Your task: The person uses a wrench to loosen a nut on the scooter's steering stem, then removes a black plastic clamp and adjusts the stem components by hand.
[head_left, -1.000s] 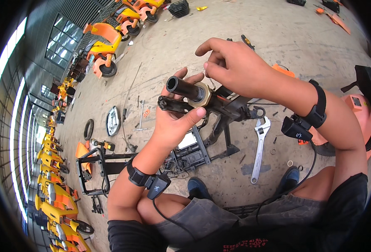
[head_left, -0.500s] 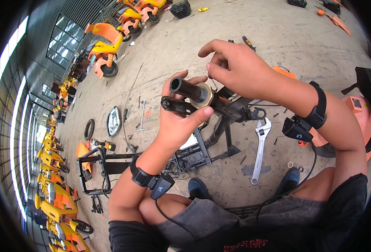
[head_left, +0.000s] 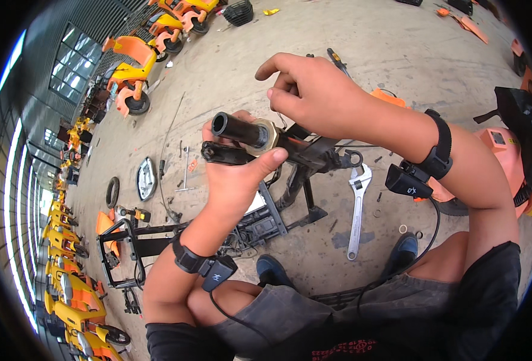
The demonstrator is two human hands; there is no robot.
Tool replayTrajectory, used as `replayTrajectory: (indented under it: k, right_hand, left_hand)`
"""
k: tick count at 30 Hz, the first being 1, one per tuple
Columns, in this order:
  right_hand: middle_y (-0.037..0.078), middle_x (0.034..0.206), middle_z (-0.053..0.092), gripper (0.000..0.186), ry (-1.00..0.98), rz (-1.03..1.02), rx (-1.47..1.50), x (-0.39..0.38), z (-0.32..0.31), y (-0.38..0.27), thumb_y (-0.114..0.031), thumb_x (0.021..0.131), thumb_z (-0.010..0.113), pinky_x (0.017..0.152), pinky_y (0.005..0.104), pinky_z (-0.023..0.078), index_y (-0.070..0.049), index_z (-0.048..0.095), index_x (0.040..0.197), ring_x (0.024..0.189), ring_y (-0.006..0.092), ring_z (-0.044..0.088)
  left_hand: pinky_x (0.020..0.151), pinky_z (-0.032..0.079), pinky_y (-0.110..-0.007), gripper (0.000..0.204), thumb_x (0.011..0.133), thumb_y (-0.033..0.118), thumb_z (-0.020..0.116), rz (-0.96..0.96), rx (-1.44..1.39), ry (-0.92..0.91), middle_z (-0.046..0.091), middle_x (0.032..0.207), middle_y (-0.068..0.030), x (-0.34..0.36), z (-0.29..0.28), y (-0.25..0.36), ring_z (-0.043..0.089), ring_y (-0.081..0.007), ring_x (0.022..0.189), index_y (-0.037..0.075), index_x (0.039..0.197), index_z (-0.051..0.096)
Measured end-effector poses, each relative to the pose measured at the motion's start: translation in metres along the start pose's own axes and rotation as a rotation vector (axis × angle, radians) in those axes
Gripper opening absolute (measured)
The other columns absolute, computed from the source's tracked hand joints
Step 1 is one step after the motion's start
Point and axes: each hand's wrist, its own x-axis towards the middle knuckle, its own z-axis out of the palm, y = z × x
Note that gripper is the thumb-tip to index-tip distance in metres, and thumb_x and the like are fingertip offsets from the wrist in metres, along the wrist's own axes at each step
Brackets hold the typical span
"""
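My left hand is wrapped round the front end of a black scooter frame, its thumb up near a brass-coloured hex nut. A hollow black steering tube sticks out through that nut, pointing up and left. Below the tube a second black part with a rounded end lies against the palm. Just above and right of the nut hovers my right hand, with a bent index finger held apart from the thumb and nothing visible in it. Part of the left fingers is hidden behind the tube.
An adjustable wrench lies on the concrete right of the frame, near several small rings and bolts. A T-handle tool, a black tyre and a cordless drill lie left. Yellow scooters line the left side; an orange one is at right.
The whole view has shifted, so hands, frame and floor items all sit further left. Both hands keep nearly the same pose relative to the tube and nut.
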Motion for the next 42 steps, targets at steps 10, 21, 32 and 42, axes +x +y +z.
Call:
replayTrajectory:
  k: [10,21,32,42]
  right_hand:
    - [0.018,0.086,0.073,0.032,-0.01,0.014,-0.007,-0.002,-0.001,-0.002,-0.013,0.089,0.058,0.076,0.04,0.055,0.004,0.063,0.115,0.079,0.032,0.071]
    - [0.018,0.086,0.073,0.032,-0.011,0.011,0.009,-0.001,-0.002,-0.002,-0.012,0.087,0.057,0.076,0.0401,0.056,0.004,0.063,0.115,0.08,0.0329,0.071]
    - [0.019,0.087,0.074,0.031,0.009,-0.02,-0.005,0.0,0.0,0.002,-0.012,0.088,0.057,0.078,0.0404,0.056,0.003,0.063,0.114,0.08,0.0329,0.071]
    - [0.018,0.085,0.073,0.031,-0.001,-0.01,-0.004,0.0,-0.001,0.0,-0.012,0.087,0.058,0.077,0.0408,0.056,0.003,0.063,0.114,0.079,0.0333,0.071]
  left_hand:
    - [0.108,0.046,-0.038,0.095,0.079,0.014,0.086,-0.059,-0.14,-0.172,0.052,0.142,-0.0186,0.001,-0.013,0.009,0.058,-0.0225,0.123,0.005,0.151,0.024]
    - [0.107,0.045,-0.039,0.097,0.073,0.013,0.089,-0.024,-0.014,-0.088,0.053,0.138,-0.0162,0.005,-0.004,0.007,0.055,-0.023,0.124,0.006,0.149,0.028]
    - [0.101,0.049,-0.037,0.076,0.076,0.011,0.088,-0.035,-0.023,-0.142,0.056,0.131,-0.0147,0.006,-0.015,0.004,0.059,-0.0213,0.116,0.007,0.135,0.04]
    - [0.103,0.049,-0.039,0.09,0.076,0.019,0.09,-0.001,-0.057,-0.18,0.054,0.137,-0.0174,0.007,-0.011,0.007,0.058,-0.023,0.121,0.007,0.144,0.033]
